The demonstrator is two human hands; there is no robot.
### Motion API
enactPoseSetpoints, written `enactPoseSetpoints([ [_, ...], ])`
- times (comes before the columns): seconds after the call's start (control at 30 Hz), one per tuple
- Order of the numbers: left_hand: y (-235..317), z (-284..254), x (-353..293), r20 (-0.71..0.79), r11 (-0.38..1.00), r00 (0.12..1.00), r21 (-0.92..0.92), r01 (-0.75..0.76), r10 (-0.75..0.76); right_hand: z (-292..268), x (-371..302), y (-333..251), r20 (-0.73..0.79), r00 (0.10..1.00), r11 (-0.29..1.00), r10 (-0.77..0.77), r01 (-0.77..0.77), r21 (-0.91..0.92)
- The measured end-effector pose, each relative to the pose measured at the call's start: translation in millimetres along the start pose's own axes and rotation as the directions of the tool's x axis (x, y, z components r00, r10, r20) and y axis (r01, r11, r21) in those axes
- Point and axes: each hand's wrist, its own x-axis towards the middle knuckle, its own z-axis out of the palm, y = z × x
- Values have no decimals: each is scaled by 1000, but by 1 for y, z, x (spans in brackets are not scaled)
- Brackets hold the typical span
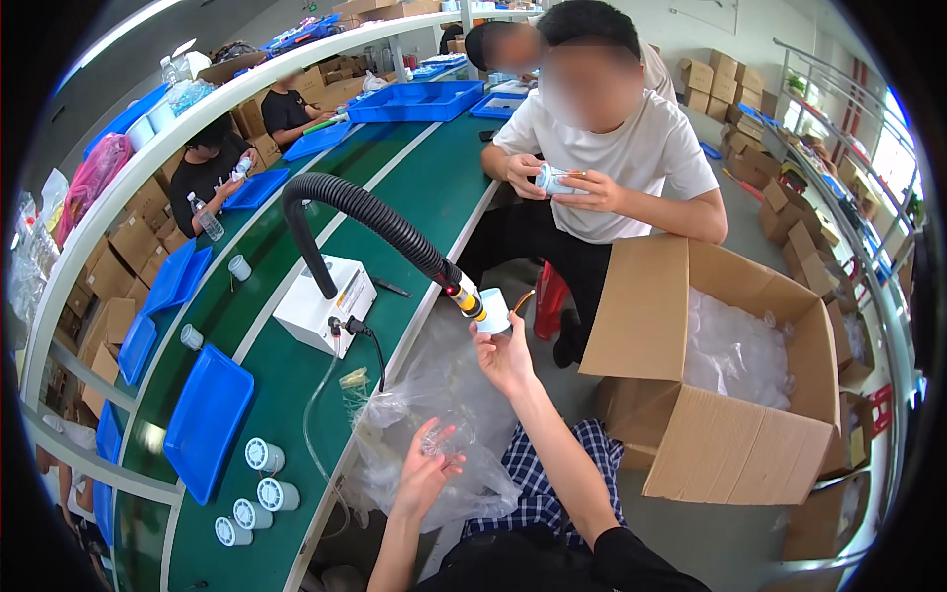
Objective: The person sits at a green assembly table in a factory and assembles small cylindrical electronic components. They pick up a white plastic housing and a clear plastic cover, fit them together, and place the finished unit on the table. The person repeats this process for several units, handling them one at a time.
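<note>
My right hand (507, 357) is closed on a small white cylinder (492, 313) with thin coloured wires sticking out at its right. Against or just beside that cylinder is the yellow-and-black banded nozzle (468, 299) of a black corrugated hose (380, 219). The hose rises from a white box-shaped machine (327, 304) on the green bench. Lower down, my left hand (424, 479) has its fingers curled around a clear, rounded plastic piece (448, 438). Behind it a crumpled clear plastic bag (390, 464) hangs at the bench edge, partly over my lap.
Several white cylinders (264, 454) stand near a blue tray (208, 419) on the green bench (311, 419). To my right, an open carton (750, 449) holds clear plastic pieces (735, 345). Across from me a co-worker (631, 148) holds a similar white cylinder (560, 180). Others work beyond the bench.
</note>
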Motion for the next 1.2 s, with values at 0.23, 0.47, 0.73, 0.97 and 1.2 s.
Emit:
enactPoseSetpoints([
  [0.23,-10,-11,15,52,996,998,-81,37,-32,5,16,4,188,982,905,15,-94,415],
  [0.47,-13,-4,21,-20,949,992,-295,111,-122,-22,30,-26,468,834,937,294,-348,31],
  [0.73,-4,-1,111,-41,827,956,-515,228,-290,-67,-56,-27,-159,987,728,2,-110,-677],
  [0.97,-6,34,208,257,816,935,-466,342,-245,-132,-146,-25,-249,965,746,-85,-104,-658],
  [1.2,-7,48,211,320,826,916,-428,367,-241,-152,-193,-13,-406,908,789,-100,-176,-589],
])
